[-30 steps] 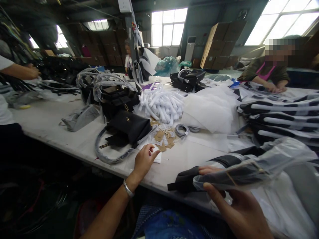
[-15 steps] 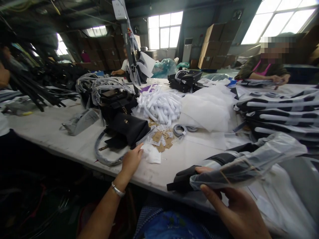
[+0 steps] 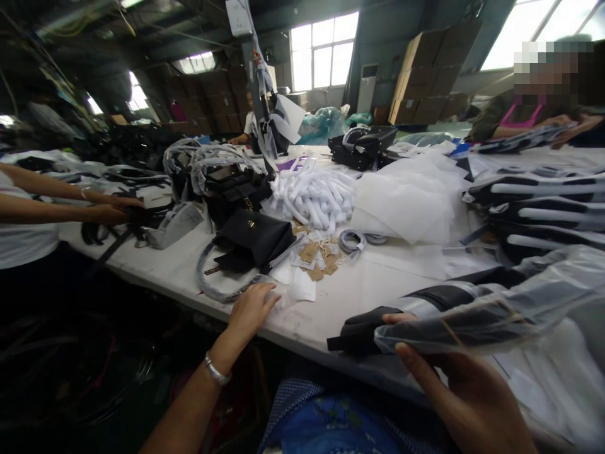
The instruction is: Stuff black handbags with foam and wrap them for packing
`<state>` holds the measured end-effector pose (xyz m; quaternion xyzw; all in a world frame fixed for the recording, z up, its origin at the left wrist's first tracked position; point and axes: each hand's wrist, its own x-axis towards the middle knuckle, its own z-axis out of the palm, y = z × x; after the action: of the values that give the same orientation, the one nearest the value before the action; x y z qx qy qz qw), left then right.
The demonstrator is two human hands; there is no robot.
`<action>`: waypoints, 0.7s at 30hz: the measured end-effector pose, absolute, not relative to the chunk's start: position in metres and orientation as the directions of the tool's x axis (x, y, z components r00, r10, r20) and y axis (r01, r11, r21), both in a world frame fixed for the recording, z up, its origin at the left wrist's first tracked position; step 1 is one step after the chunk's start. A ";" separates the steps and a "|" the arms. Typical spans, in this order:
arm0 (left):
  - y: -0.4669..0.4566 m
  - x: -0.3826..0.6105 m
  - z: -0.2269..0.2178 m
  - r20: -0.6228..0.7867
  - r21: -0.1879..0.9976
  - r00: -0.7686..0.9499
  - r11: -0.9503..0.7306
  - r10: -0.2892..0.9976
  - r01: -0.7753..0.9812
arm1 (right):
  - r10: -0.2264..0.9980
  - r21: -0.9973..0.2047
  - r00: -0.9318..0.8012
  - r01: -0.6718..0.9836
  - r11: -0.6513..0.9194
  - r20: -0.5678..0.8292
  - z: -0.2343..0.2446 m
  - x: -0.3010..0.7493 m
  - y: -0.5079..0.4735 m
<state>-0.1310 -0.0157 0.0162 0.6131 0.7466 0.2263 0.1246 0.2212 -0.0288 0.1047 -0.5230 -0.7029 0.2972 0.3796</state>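
Note:
My left hand (image 3: 253,309) hovers or rests at the table's front edge, fingers stretched out and slightly apart. It is nearest the plastic-wrapped handle (image 3: 204,277) of a black handbag (image 3: 255,238) and some small white packets (image 3: 302,285). Whether it touches the thin clear plastic there, I cannot tell. On the right, my right hand (image 3: 454,384) grips the near end of a black strap in a clear plastic sleeve (image 3: 472,325), thumb on the near side and fingers partly hidden behind it. Black bag parts (image 3: 368,325) lie just behind that sleeve.
Brown tags (image 3: 324,261), a coiled grey cord (image 3: 352,241), white rolls (image 3: 316,192) and white sheets (image 3: 411,195) cover the table's middle. Wrapped black bags (image 3: 543,211) are stacked right. A co-worker's hands (image 3: 116,211) hold black straps at left; another person (image 3: 534,120) works far right.
The view has shifted left and slightly down. My left hand has drawn back from the bag's handle and its fingers have loosened. A co-worker's arms with black straps now reach in at left.

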 end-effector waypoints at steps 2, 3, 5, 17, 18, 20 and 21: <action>-0.001 -0.117 0.013 0.109 0.507 -0.182 0.103 0.977 0.856 | 0.969 -0.832 -0.132 0.497 0.247 0.209 0.105 0.219 -0.031; 0.005 -0.112 0.010 0.117 0.516 -0.176 0.092 0.977 0.852 | 0.968 -0.836 -0.137 0.488 0.251 0.211 0.105 0.218 -0.031; 0.013 -0.105 0.004 0.130 0.538 -0.183 0.085 0.975 0.839 | 0.957 -0.833 -0.153 0.470 0.290 0.247 0.103 0.218 -0.030; -0.004 -0.110 0.003 0.150 0.877 -0.222 -0.026 0.963 0.481 | 0.932 -0.801 -0.118 0.481 0.356 0.343 0.090 0.223 -0.020; -0.007 -0.109 0.003 0.128 0.899 -0.207 -0.026 0.970 0.437 | 0.931 -0.801 -0.112 0.481 0.356 0.346 0.091 0.222 -0.020; -0.016 -0.105 0.004 0.077 0.932 -0.165 -0.012 0.983 0.363 | 0.933 -0.814 -0.107 0.462 0.352 0.343 0.095 0.219 -0.021; -0.020 -0.103 0.004 0.052 0.942 -0.141 -0.002 0.989 0.334 | 0.936 -0.827 -0.099 0.444 0.345 0.337 0.096 0.217 -0.022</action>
<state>-0.1027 -0.0200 0.0035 0.5458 0.6061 0.4505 0.3631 0.2175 -0.0224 0.0961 -0.5015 -0.6882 0.2756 0.4460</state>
